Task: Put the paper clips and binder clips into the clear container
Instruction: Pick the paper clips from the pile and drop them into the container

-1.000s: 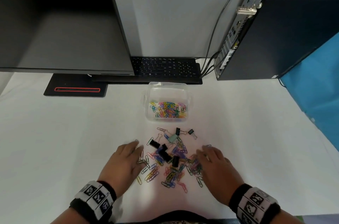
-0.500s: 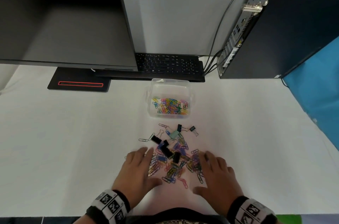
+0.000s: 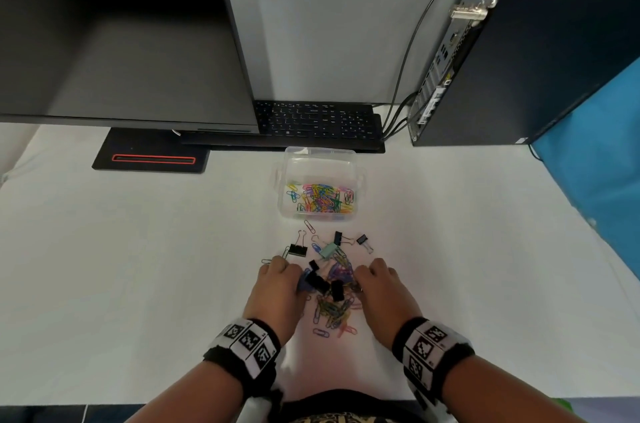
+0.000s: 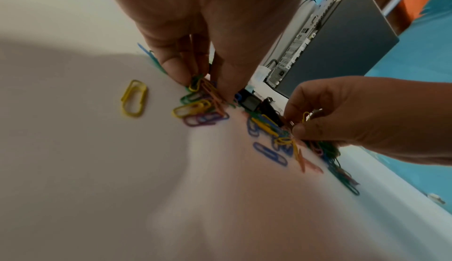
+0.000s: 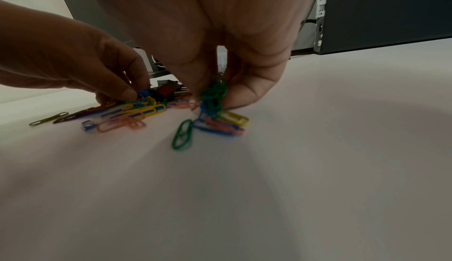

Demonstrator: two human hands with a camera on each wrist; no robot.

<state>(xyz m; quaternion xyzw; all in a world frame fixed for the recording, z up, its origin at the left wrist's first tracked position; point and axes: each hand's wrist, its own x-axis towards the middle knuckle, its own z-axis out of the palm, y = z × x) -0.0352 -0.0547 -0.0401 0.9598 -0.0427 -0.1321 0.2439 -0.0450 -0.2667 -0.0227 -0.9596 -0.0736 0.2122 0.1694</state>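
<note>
From the head view, both hands have drawn in from the flanks of the pile of paper clips (image 3: 331, 308) near the desk's front edge; the left hand (image 3: 277, 291) and right hand (image 3: 382, 294) now curl into it. The clear container (image 3: 320, 192), partly filled, sits toward the back edge, just before the keyboard (image 3: 317, 121).

The left wrist view shows left fingertips (image 4: 176, 69) pinching several clips.

The right wrist view shows the right fingers (image 5: 247, 89) pinching a green tangle. A two-handed lift looks imminent; the binder clips (image 3: 298, 250) remain on the desk.

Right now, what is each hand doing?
Left hand: fingers pinching paper clips from the pile.
Right hand: fingers pinching a bunch of green clips.
</note>
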